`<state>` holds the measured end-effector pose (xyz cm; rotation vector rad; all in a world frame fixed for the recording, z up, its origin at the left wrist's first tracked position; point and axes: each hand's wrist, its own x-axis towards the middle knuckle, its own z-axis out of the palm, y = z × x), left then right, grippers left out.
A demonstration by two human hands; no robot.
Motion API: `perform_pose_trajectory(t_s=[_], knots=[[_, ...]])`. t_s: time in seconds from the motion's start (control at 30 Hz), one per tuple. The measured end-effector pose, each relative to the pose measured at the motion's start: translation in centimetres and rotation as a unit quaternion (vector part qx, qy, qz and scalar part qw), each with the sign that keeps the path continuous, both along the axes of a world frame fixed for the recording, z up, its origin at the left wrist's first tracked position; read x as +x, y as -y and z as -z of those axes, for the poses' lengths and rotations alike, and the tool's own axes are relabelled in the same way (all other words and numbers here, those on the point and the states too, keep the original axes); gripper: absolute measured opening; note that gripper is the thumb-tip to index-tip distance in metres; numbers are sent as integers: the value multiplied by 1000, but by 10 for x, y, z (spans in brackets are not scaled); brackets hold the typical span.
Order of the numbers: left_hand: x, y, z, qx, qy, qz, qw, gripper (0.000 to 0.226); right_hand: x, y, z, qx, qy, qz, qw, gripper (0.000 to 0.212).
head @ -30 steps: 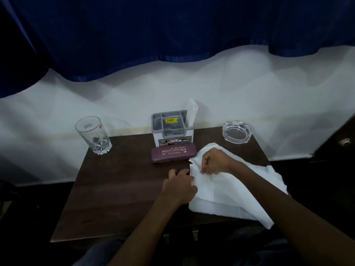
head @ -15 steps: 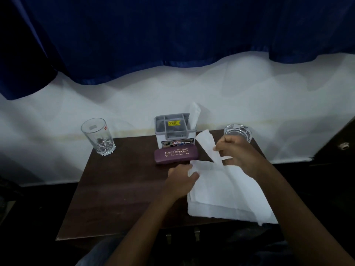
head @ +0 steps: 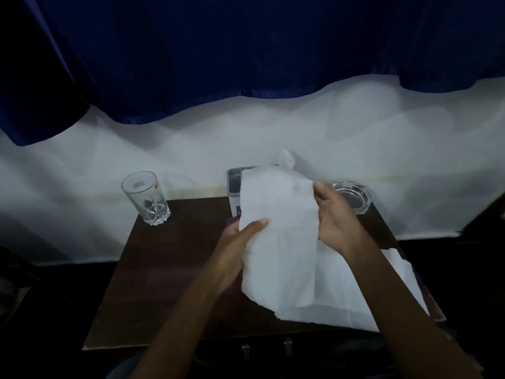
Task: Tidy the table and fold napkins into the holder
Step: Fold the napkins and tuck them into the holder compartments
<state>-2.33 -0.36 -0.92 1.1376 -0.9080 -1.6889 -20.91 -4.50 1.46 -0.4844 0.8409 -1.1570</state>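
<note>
Here I hold a white paper napkin [head: 278,236] up above the dark brown wooden table [head: 164,269], one hand on each side of it. My left hand [head: 237,242] is clamped on its left edge, the thumb lying across the front of the sheet and the fingers hidden behind it. My right hand [head: 336,217] grips the right edge near the top, fingers curled around the paper. The napkin hangs roughly upright with its lower edge ragged. Beneath it, on the right part of the table, lies a loose pile of more white napkins [head: 355,291], reaching past the table's right edge. The grey plastic napkin holder [head: 234,181] stands at the back of the table, mostly hidden behind the raised sheet, with a white napkin tip [head: 287,159] poking up from it. A clear drinking glass [head: 146,198] stands at the back left corner, and a clear glass ashtray [head: 355,196] sits at the back right, just behind my right hand.
</note>
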Motion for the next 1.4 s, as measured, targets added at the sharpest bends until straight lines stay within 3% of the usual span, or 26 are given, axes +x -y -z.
perform_pose_trajectory(t_s=[0.17,0.27,0.37,0.5,0.63,0.8,0.9,1.0,1.1,1.17,1.27,1.4], knots=[[20,9,5,10,22,-69,997,35,13,8,17,-35,-197,-88,976,32],[27,13,6,11,30,-104,994,33,15,5,22,-49,-218,-91,970,25],[27,15,7,23,45,-130,990,31,14,5,22,-71,-238,-77,966,40],[26,16,9,28,59,-151,986,27,15,3,18,-121,-219,-111,962,39],[28,16,6,33,5,-146,989,16,16,3,16,-160,-308,-125,930,39],[30,17,6,12,-15,-190,982,40,14,8,14,-205,-404,-55,890,21],[32,15,9,-93,124,-179,972,58,12,9,15,-211,-418,-37,883,20],[38,12,12,-234,293,-87,923,57,8,9,11,-220,-416,-25,882,17],[40,12,13,-297,422,-93,852,33,6,7,6,-219,-413,-45,883,18],[41,14,10,-289,448,-122,837,14,4,5,3,-218,-401,-65,887,16],[42,16,6,-271,411,-134,860,9,1,5,-4,-222,-366,-97,899,18],[37,11,-4,-229,187,-113,949,20,0,6,-11,-203,-325,-125,915,23]])
